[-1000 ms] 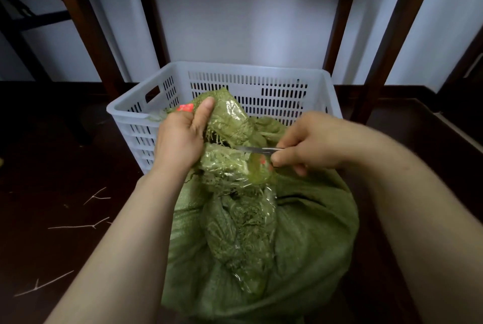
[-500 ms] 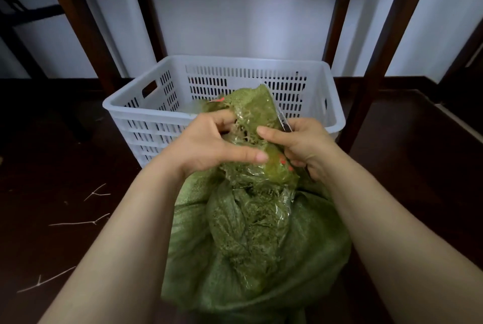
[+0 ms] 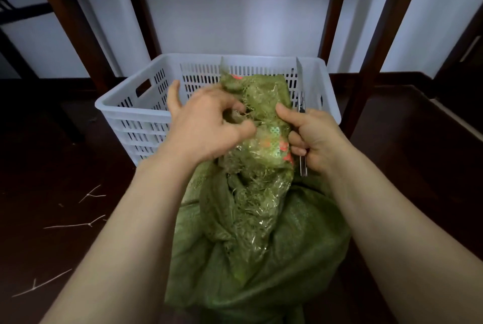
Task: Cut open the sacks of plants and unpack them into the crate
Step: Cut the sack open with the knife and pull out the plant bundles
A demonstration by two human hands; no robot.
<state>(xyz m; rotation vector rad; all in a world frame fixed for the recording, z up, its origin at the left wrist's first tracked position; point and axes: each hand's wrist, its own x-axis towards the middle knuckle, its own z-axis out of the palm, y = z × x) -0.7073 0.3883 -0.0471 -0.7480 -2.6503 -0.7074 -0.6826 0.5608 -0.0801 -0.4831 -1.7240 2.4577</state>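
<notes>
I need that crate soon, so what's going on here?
A person is opening a green woven sack that stands just in front of the white crate. The left hand grips the sack's frayed, taped top. The right hand holds a utility knife beside it, blade pointing up. The top looks torn open, but no plants are visibly out yet.

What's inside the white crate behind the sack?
Of the white crate only slotted inner walls show. Its bottom is hidden: the green sack, its top gripped by the left hand, and the right hand holding the knife cover it, so any contents cannot be seen.
</notes>
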